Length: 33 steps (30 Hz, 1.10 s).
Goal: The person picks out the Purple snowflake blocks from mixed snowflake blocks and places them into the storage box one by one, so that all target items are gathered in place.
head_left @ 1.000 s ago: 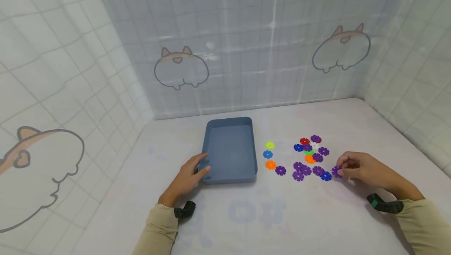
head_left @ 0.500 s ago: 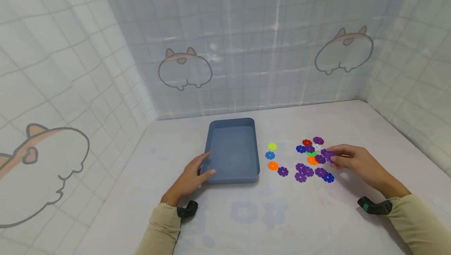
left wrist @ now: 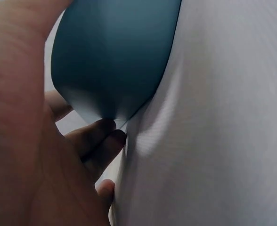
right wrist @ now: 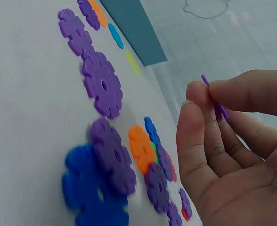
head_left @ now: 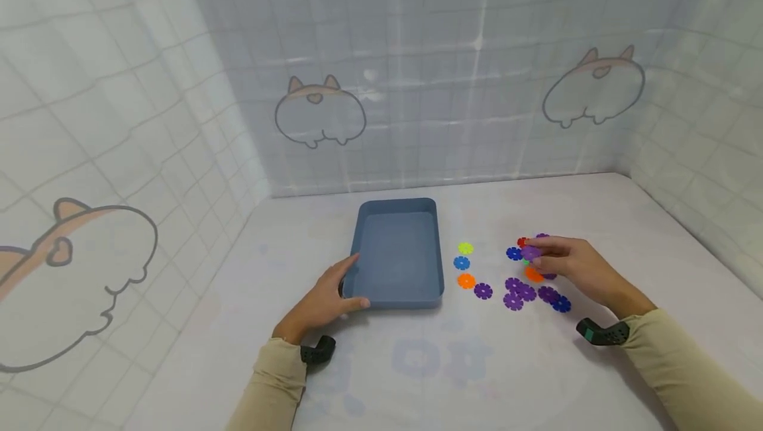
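Note:
In the head view, my right hand pinches a purple snowflake disc between thumb and fingertips, above the other discs. The right wrist view shows this disc edge-on, off the table. Below it lie a red disc, a blue disc and an orange disc, partly hidden by the hand. My left hand rests at the near left corner of a blue-grey tray, thumb along the front and fingers by the left side. Its fingertips touch the tray's corner in the left wrist view.
Right of the tray lie a yellow-green disc, a light blue disc, another orange disc and a purple disc. Nearer are several purple discs and a dark blue disc. Patterned cloth walls surround the table.
My right hand has lifted the purple disc from the right edge of the pile and carried it left and away from me. My left hand stays at the tray, its thumb shifted slightly nearer.

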Each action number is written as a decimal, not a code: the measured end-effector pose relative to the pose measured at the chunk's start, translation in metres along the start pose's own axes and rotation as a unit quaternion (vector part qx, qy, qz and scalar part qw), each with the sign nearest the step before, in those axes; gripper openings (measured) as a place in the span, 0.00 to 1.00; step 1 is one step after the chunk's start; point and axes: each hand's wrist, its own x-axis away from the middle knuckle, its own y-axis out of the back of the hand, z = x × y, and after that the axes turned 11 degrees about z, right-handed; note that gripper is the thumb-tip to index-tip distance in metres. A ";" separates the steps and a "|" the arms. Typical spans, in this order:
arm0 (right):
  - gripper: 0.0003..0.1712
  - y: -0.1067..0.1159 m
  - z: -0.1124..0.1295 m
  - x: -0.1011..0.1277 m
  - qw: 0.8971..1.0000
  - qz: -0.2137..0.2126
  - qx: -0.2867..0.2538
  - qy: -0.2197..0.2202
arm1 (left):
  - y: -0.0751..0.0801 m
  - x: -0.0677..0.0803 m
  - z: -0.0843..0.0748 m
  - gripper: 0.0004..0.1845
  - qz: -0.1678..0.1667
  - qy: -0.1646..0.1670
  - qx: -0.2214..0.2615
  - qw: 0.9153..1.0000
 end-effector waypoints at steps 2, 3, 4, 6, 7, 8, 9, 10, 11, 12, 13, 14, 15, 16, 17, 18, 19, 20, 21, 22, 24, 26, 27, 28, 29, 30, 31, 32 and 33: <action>0.30 -0.002 0.001 -0.004 1.000 0.002 -0.003 0.000 | -0.001 0.000 0.000 0.54 0.000 0.002 -0.003 1.000; 0.30 -0.003 0.002 -0.007 1.000 0.005 -0.007 0.002 | -0.001 0.000 -0.001 0.54 0.000 0.005 -0.003 1.000; 0.30 -0.005 0.004 -0.009 1.000 0.007 -0.013 0.003 | -0.001 0.000 -0.001 0.54 0.000 0.007 -0.004 1.000; 0.30 -0.007 0.006 -0.015 0.999 0.012 -0.033 0.011 | -0.001 0.000 -0.002 0.54 -0.001 0.012 -0.006 1.000; 0.30 -0.009 0.007 -0.018 0.999 0.015 -0.043 0.015 | -0.001 0.000 -0.002 0.54 -0.001 0.015 -0.007 1.000; 0.31 -0.011 0.008 -0.021 0.998 0.018 -0.054 0.019 | -0.002 0.000 -0.002 0.53 -0.001 0.019 -0.007 1.000; 0.31 -0.012 0.009 -0.024 0.997 0.023 -0.064 0.025 | -0.003 0.000 -0.002 0.53 -0.002 0.022 -0.006 1.000; 0.31 -0.014 0.010 -0.028 0.997 0.026 -0.073 0.029 | -0.003 -0.001 -0.001 0.53 -0.004 0.025 -0.006 1.000; 0.31 -0.015 0.011 -0.031 0.996 0.030 -0.081 0.034 | -0.004 -0.001 -0.001 0.53 -0.006 0.027 -0.004 1.000; 0.31 -0.017 0.012 -0.034 0.995 0.033 -0.089 0.039 | -0.004 -0.001 -0.002 0.53 -0.008 0.029 -0.004 1.000; 0.31 -0.019 0.014 -0.038 0.994 0.034 -0.092 0.042 | -0.005 -0.001 -0.002 0.53 -0.010 0.032 -0.003 0.999; 0.31 -0.021 0.015 -0.041 0.994 0.034 -0.094 0.044 | -0.005 -0.001 -0.002 0.53 -0.013 0.033 -0.002 0.999; 0.31 -0.022 0.016 -0.044 0.994 0.035 -0.096 0.048 | -0.005 -0.002 -0.002 0.53 -0.015 0.035 -0.003 0.999; 0.30 -0.024 0.018 -0.046 0.993 0.034 -0.099 0.046 | -0.005 -0.002 -0.003 0.54 -0.018 0.036 -0.005 0.999; 0.30 -0.025 0.019 -0.048 0.993 0.033 -0.102 0.044 | -0.006 -0.002 -0.004 0.54 -0.021 0.037 -0.005 0.999; 0.30 -0.026 0.021 -0.049 0.993 0.031 -0.108 0.045 | -0.006 -0.003 -0.005 0.54 -0.023 0.035 -0.005 0.999; 0.30 -0.028 0.023 -0.051 0.992 0.031 -0.110 0.044 | -0.006 -0.003 -0.005 0.54 -0.026 0.034 -0.005 0.999; 0.30 -0.029 0.025 -0.052 0.992 0.031 -0.115 0.043 | -0.007 -0.003 -0.006 0.54 -0.029 0.031 -0.005 0.999; 0.30 -0.030 0.027 -0.054 0.991 0.031 -0.119 0.043 | -0.007 -0.003 -0.006 0.54 -0.031 0.028 -0.004 0.999; 0.31 -0.032 0.029 -0.056 0.991 0.031 -0.126 0.043 | -0.008 -0.003 -0.007 0.55 -0.033 0.026 -0.002 0.999; 0.30 -0.035 0.033 -0.062 0.989 0.031 -0.136 0.049 | -0.008 -0.003 -0.007 0.55 -0.035 0.021 -0.001 0.999; 0.30 -0.039 0.037 -0.068 0.988 0.032 -0.143 0.053 | -0.009 -0.003 -0.007 0.55 -0.034 0.018 -0.001 0.999; 0.30 -0.041 0.039 -0.071 0.987 0.034 -0.146 0.055 | -0.008 -0.003 -0.007 0.55 -0.031 0.017 -0.002 0.999; 0.30 -0.043 0.041 -0.074 0.986 0.037 -0.151 0.058 | -0.008 -0.002 -0.007 0.55 -0.028 0.016 0.001 0.999; 0.30 -0.044 0.043 -0.077 0.986 0.038 -0.153 0.059 | -0.007 -0.002 -0.006 0.55 -0.024 0.013 0.005 1.000; 0.30 -0.046 0.046 -0.079 0.985 0.039 -0.157 0.059 | -0.006 -0.001 -0.006 0.55 -0.018 0.011 0.012 1.000; 0.30 -0.048 0.048 -0.081 0.984 0.040 -0.160 0.059 | -0.005 -0.001 -0.005 0.54 -0.013 0.009 0.020 1.000; 0.30 -0.049 0.049 -0.084 0.984 0.042 -0.163 0.059 | -0.004 -0.001 -0.005 0.54 -0.007 0.006 0.027 1.000; 0.29 -0.051 0.050 -0.086 0.984 0.043 -0.164 0.062 | -0.002 0.000 -0.004 0.54 -0.002 0.003 0.033 0.999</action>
